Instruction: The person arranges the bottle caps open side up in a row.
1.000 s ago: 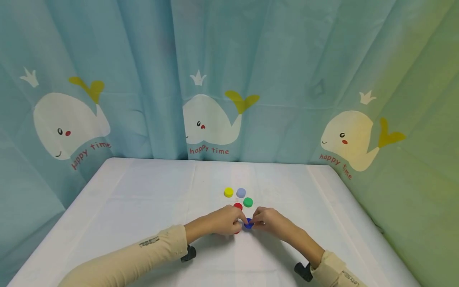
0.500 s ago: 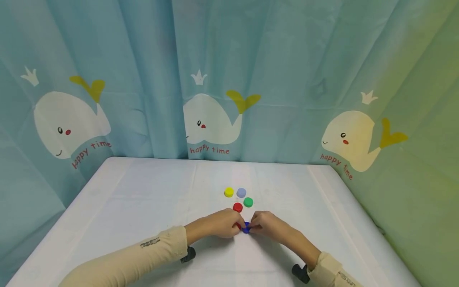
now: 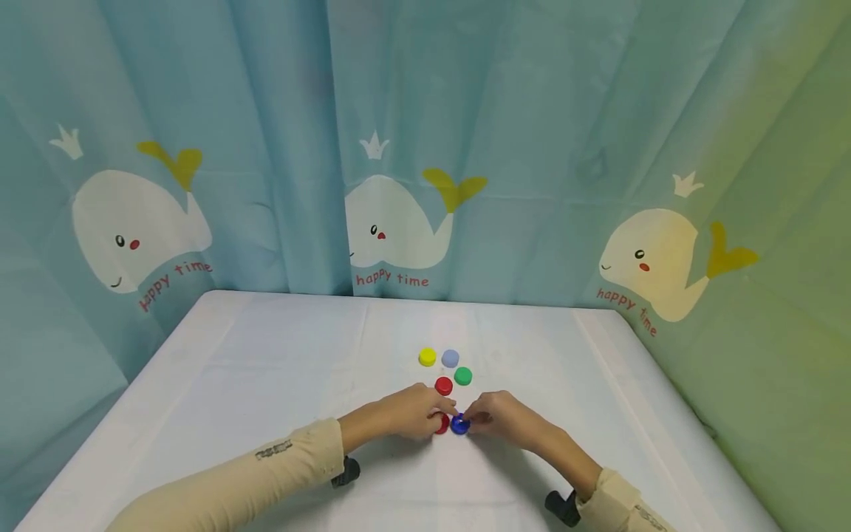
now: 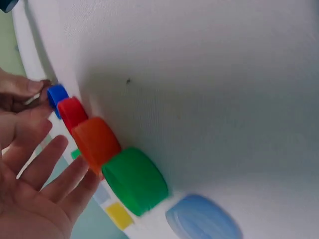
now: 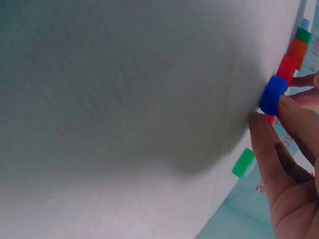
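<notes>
A blue bottle cap [image 3: 459, 427] lies on the table at the right end of a row of caps. My right hand [image 3: 507, 418] pinches its right edge between thumb and forefinger. My left hand [image 3: 414, 411] hovers over the row with its fingers spread, the forefinger reaching close to the blue cap; whether it touches cannot be told. Beside the blue cap sits a red cap [image 3: 442, 424], partly covered by the left hand in the head view. In the left wrist view an orange cap [image 4: 97, 144], a green cap [image 4: 134, 181] and a light blue cap [image 4: 202, 219] continue the row.
Farther back on the white table [image 3: 286, 347] lie a yellow cap [image 3: 428, 357], a lilac cap [image 3: 450, 358], another green cap [image 3: 463, 376] and another red cap [image 3: 443, 386]. A whale-print curtain [image 3: 532, 244] hangs behind the table.
The blue cap has come slightly toward me, alongside the red cap in the row, with my right hand on it. More of the blue cap shows now. The caps farther back stay put.
</notes>
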